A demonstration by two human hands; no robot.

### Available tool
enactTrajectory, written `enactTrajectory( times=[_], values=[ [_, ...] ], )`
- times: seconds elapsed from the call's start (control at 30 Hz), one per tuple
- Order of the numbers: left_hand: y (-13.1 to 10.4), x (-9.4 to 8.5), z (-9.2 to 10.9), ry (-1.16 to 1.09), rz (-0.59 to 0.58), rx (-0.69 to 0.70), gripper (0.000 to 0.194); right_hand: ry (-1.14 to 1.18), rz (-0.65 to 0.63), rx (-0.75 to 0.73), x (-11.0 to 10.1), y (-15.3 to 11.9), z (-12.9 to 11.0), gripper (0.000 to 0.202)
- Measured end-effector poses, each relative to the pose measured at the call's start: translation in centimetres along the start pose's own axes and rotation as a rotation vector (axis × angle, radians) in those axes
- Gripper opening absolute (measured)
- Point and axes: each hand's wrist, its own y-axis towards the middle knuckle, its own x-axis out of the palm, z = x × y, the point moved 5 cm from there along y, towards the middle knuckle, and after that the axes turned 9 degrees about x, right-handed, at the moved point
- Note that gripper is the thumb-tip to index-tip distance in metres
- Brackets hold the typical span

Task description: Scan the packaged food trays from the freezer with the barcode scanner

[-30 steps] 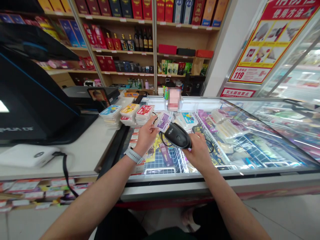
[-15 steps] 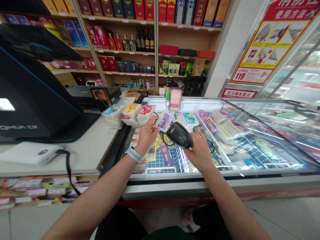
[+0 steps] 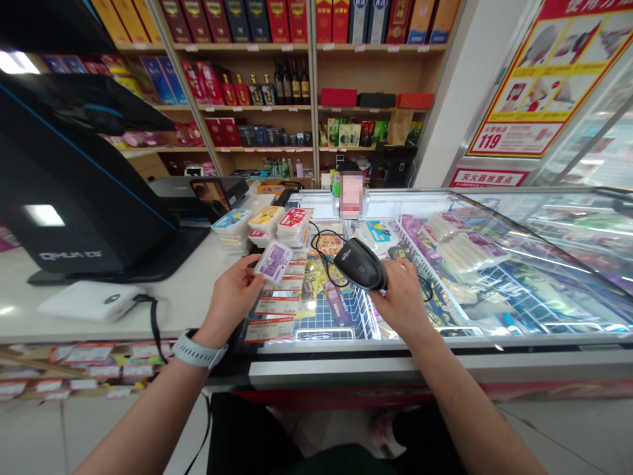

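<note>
My left hand (image 3: 235, 297) grips a small flat white package with a purple label (image 3: 274, 262) by its near left edge, above the left end of the freezer. In my right hand (image 3: 403, 297) is a black handheld barcode scanner (image 3: 360, 264), its head pointing left and away from me. The scanner's black cable (image 3: 319, 247) loops beside it over the glass. Just beyond the purple package stand stacks of similar packs: one topped with a red label (image 3: 295, 219), one with yellow (image 3: 267, 218), one with blue (image 3: 231, 221).
Beneath my hands is a glass-topped freezer (image 3: 376, 353) with wire baskets and frozen packs. To the left, a counter (image 3: 182, 297) bears a black checkout terminal (image 3: 89, 191) and a white power bank (image 3: 91, 300) with a cable. Shelves (image 3: 287, 49) of boxes and bottles stand behind.
My left hand has drawn the purple-labelled package left and towards me, away from the scanner's head. The right hand still holds the scanner in nearly the same place.
</note>
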Motion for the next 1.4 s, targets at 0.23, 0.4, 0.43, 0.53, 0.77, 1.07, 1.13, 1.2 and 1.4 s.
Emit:
enactTrajectory(
  times=[0.23,0.4,0.43,0.53,0.77,1.07,1.13,1.2,1.4],
  values=[
    [-0.7,-0.4,0.7,0.487,-0.053,-0.008,0.043,-0.008,-0.017,0.002,0.2,0.0,0.2,0.019],
    [-0.9,0.3,2.0,0.826,-0.162,0.073,0.036,-0.026,-0.022,0.006,0.1,0.1,0.1,0.014],
    [-0.9,0.4,2.1,0.858,-0.169,0.085,0.036,-0.029,-0.023,0.006,0.0,0.1,0.0,0.013],
    [-0.9,0.9,2.4,0.915,-0.151,0.178,0.044,-0.027,-0.022,0.009,0.0,0.1,0.0,0.012],
    [-0.9,2.0,1.3,0.906,-0.205,0.254,0.039,-0.018,-0.009,0.013,0.0,0.1,0.2,0.016],
    [1.0,4.8,7.4,0.633,-0.170,0.523,0.049,0.027,0.076,0.011,-0.6,0.1,-0.1,0.019],
    [2.4,7.1,9.5,0.487,-0.181,0.606,0.055,0.025,0.114,0.007,-0.8,0.0,-0.1,0.021],
    [3.9,9.8,11.6,0.344,-0.190,0.690,0.055,0.022,0.147,0.010,-0.9,0.0,0.0,0.022],
    [6.8,16.6,15.6,0.097,-0.257,0.815,0.043,0.016,0.219,0.012,-1.2,-0.1,0.4,0.025]
  ],
)
